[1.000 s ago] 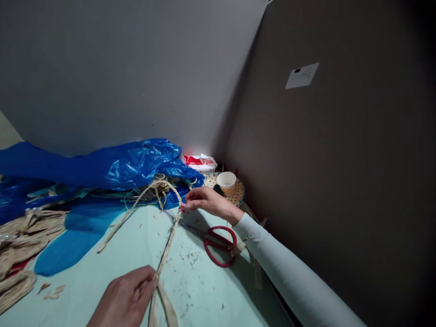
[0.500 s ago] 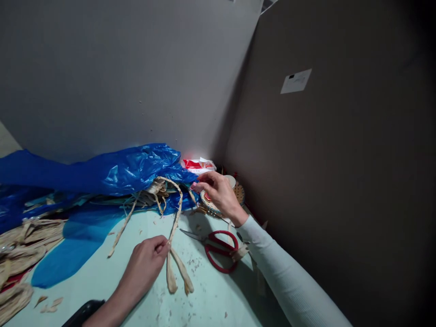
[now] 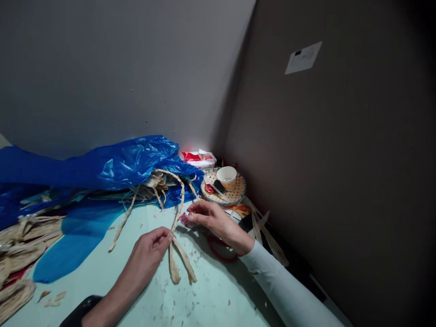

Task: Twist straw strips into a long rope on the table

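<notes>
My left hand (image 3: 151, 250) pinches a braided straw cord (image 3: 181, 200) near its lower end, with loose strands (image 3: 174, 268) hanging out below the fingers. The cord arches up to a bundle of dried straw (image 3: 156, 181) by the blue plastic bag (image 3: 129, 163). Between the thumb and fingers of my right hand (image 3: 218, 222) is a small pink piece (image 3: 184, 219), perhaps a clip, close beside the cord. Red-handled scissors (image 3: 225, 256) lie on the table under my right hand, which hides their blades.
A woven tray (image 3: 235, 196) at the back carries a white cup (image 3: 226, 177) and a red round item. Behind it is a red and white packet (image 3: 197, 159). Dried strips (image 3: 30, 236) lie at left. Grey panels (image 3: 102, 68) stand behind and at right.
My right hand has drawn back from the tray toward the cord, bringing the pink piece along. The tray and cup are now uncovered. My left hand still pinches the cord.
</notes>
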A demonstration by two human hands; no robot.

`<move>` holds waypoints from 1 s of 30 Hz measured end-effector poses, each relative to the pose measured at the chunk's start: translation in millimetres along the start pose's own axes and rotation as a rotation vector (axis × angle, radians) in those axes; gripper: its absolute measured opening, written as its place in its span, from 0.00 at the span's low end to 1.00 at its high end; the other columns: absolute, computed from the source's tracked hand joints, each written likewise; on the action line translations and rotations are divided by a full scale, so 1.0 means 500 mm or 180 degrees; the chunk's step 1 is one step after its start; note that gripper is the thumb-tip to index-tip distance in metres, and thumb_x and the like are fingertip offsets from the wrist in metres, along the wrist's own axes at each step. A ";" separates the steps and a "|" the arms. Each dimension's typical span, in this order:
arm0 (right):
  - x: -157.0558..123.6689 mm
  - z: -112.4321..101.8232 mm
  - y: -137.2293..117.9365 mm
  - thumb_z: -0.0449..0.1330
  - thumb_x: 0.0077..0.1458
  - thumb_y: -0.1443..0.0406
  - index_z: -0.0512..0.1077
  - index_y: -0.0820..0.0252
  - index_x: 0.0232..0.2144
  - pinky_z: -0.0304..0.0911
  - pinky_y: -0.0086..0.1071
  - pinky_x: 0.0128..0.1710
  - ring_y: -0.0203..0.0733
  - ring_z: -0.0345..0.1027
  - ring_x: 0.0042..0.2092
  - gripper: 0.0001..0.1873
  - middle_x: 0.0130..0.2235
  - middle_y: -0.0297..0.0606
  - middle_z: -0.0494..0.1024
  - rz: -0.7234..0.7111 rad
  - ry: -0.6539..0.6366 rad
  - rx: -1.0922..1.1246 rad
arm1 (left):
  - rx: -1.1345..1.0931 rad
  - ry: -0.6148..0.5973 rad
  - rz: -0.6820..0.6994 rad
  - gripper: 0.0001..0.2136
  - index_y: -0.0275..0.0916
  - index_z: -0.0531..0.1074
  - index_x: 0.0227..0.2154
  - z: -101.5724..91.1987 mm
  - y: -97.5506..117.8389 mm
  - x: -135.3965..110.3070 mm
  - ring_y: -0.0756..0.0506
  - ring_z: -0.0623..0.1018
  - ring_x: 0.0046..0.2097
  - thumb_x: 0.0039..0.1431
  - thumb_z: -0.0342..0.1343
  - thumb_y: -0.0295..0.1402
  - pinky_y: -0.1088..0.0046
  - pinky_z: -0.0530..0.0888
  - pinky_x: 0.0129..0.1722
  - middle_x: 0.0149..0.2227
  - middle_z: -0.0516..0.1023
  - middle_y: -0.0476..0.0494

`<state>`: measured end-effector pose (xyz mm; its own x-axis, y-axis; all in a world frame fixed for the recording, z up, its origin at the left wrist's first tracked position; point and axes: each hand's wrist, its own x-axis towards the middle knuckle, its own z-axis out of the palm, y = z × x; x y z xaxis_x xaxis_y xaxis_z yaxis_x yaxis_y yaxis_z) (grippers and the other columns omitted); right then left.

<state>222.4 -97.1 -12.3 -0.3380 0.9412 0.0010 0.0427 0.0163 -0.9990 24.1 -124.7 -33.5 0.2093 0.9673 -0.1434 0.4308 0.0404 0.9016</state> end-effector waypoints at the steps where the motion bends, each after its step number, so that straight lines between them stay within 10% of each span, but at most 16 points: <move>1: 0.001 0.001 0.001 0.65 0.50 0.59 0.73 0.62 0.31 0.63 0.32 0.40 0.41 0.71 0.37 0.12 0.33 0.38 0.78 0.0015 0.0035 -0.0030 | -0.0055 0.0002 0.0003 0.17 0.40 0.69 0.25 0.000 -0.001 -0.001 0.45 0.66 0.31 0.54 0.51 0.50 0.71 0.62 0.32 0.25 0.66 0.52; 30: 0.013 0.037 0.014 0.66 0.48 0.61 0.76 0.62 0.27 0.64 0.33 0.35 0.43 0.73 0.34 0.09 0.29 0.39 0.80 0.0049 0.0513 -0.0317 | -0.0420 0.0007 0.0068 0.16 0.36 0.79 0.35 0.001 -0.001 0.007 0.37 0.78 0.44 0.51 0.56 0.43 0.66 0.71 0.44 0.37 0.83 0.40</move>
<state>202.9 -97.1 -20.3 -0.1818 0.9833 0.0012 0.1423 0.0275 -0.9894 24.9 -121.4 -34.8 0.2153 0.9688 -0.1229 0.3071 0.0523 0.9503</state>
